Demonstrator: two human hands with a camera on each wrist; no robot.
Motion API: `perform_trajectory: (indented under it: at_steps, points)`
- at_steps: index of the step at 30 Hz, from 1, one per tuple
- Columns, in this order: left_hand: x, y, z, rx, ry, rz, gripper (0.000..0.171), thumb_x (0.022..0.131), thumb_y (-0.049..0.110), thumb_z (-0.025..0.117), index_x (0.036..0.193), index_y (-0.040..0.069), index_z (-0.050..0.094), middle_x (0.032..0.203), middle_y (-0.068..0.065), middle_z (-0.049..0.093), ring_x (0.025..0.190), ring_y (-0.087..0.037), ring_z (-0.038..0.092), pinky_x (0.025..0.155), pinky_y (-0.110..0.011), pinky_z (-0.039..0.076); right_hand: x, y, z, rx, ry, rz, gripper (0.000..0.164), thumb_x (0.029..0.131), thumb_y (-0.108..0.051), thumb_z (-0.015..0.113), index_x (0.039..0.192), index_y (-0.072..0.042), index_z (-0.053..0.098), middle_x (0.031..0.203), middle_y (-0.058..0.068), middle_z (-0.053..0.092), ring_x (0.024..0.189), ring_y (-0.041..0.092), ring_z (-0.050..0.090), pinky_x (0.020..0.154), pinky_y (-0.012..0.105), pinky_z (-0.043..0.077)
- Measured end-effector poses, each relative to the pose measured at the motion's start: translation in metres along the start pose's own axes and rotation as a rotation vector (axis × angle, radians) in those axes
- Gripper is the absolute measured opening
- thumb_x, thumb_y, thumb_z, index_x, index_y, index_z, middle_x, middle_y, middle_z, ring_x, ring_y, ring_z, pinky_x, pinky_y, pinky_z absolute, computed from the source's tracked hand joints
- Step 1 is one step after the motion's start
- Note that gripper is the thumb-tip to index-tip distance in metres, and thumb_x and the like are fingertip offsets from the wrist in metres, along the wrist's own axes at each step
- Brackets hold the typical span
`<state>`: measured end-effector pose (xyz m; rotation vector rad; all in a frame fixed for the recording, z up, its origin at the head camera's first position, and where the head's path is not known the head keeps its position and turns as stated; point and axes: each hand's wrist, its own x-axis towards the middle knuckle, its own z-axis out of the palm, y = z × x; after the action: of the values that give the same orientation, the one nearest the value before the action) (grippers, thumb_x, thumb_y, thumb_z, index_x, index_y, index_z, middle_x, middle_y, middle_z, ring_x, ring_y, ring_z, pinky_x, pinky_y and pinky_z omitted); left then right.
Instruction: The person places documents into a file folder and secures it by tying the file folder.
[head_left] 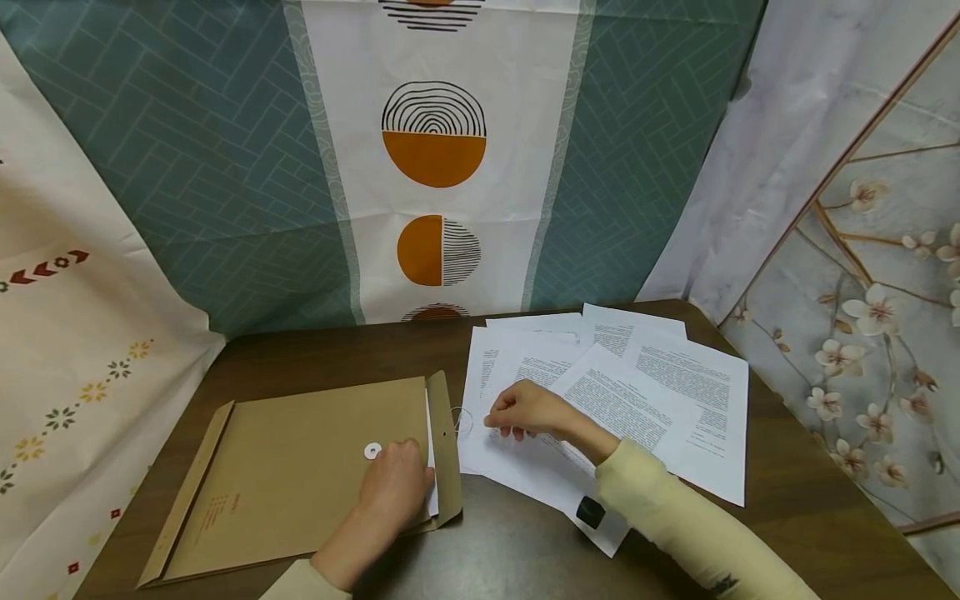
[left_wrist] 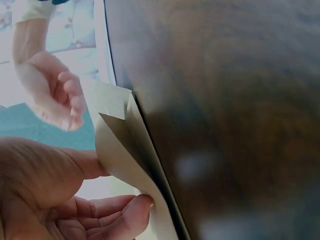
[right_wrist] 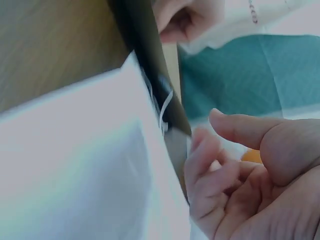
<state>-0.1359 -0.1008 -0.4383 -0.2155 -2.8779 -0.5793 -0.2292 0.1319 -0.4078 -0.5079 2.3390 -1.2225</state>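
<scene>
A brown kraft paper envelope (head_left: 315,467) lies on the table at the left, its flap (head_left: 447,450) folded out to the right. White paper (head_left: 432,492) shows at its mouth. My left hand (head_left: 397,483) grips the envelope near that mouth, beside a white button (head_left: 372,451); the left wrist view has the thumb and a finger on the bent envelope edge (left_wrist: 122,155). From the flap a thin white string (right_wrist: 165,112) hangs loose. My right hand (head_left: 528,408) hovers right of the flap, fingers loosely curled, thumb apart from them, with nothing visible between.
Several printed sheets (head_left: 675,392) overlap on the right of the dark wooden table (head_left: 510,517). A small black object (head_left: 590,512) is on the nearest sheet, by the right sleeve. Patterned cloths (head_left: 247,167) hang behind and at both sides.
</scene>
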Motion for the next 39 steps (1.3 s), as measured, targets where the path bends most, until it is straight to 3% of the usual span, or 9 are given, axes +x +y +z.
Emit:
perform_trajectory:
  at_steps: [5,9,14,21,24,31,39]
  points:
    - [0.001,0.002,-0.001,0.021,-0.012,0.027,0.022,0.078,0.004,0.081,0.07,-0.004,0.063,0.068,-0.021,0.066,0.061,-0.034,0.067,0.053,-0.046,0.052,-0.016,0.018,-0.031,-0.014,0.056,0.03,0.011,0.092,-0.016,0.075,0.093,-0.005,0.075,0.081,0.007,0.067,0.066,0.018,0.058,0.06,0.031,0.045]
    - [0.001,0.005,0.0,0.033,-0.008,0.031,0.021,0.078,0.004,0.081,0.072,-0.005,0.063,0.07,-0.021,0.066,0.061,-0.036,0.067,0.054,-0.047,0.053,-0.029,0.032,-0.058,-0.03,0.12,0.079,0.013,0.092,-0.016,0.075,0.097,-0.004,0.074,0.082,0.008,0.066,0.072,0.021,0.059,0.068,0.037,0.049]
    - [0.001,0.008,0.001,0.031,-0.007,0.024,0.02,0.079,0.004,0.081,0.073,-0.005,0.064,0.071,-0.02,0.066,0.061,-0.035,0.067,0.054,-0.047,0.053,-0.049,0.048,-0.091,-0.095,0.202,0.143,0.023,0.092,-0.018,0.075,0.105,0.0,0.071,0.09,0.007,0.066,0.081,0.023,0.06,0.074,0.04,0.051]
    - [0.001,0.007,0.003,0.05,0.028,0.041,0.02,0.076,0.003,0.082,0.071,-0.004,0.064,0.069,-0.02,0.066,0.06,-0.035,0.067,0.053,-0.047,0.053,-0.074,0.068,-0.133,-0.173,0.289,0.199,0.048,0.093,-0.025,0.074,0.124,0.01,0.062,0.118,0.021,0.064,0.103,0.032,0.062,0.085,0.047,0.054]
    - [0.001,0.006,0.002,0.062,0.039,0.046,0.02,0.075,0.002,0.082,0.071,-0.004,0.064,0.068,-0.019,0.066,0.06,-0.036,0.067,0.053,-0.047,0.054,-0.08,0.075,-0.147,-0.202,0.316,0.21,0.055,0.094,-0.027,0.074,0.128,0.013,0.058,0.122,0.027,0.062,0.106,0.035,0.062,0.085,0.047,0.054]
    - [0.0,0.007,0.0,0.058,0.028,0.039,0.021,0.075,0.003,0.083,0.071,-0.004,0.064,0.069,-0.019,0.066,0.061,-0.036,0.068,0.054,-0.047,0.054,-0.093,0.094,-0.17,-0.256,0.341,0.249,0.062,0.093,-0.029,0.074,0.129,0.017,0.054,0.125,0.035,0.058,0.107,0.042,0.059,0.087,0.05,0.051]
    - [0.0,0.007,-0.003,0.067,0.016,0.023,0.023,0.076,0.005,0.084,0.073,-0.005,0.063,0.069,-0.021,0.066,0.062,-0.037,0.068,0.055,-0.047,0.055,-0.094,0.121,-0.175,-0.391,0.356,0.335,0.07,0.088,-0.036,0.079,0.126,0.017,0.053,0.125,0.04,0.054,0.099,0.043,0.058,0.081,0.051,0.05]
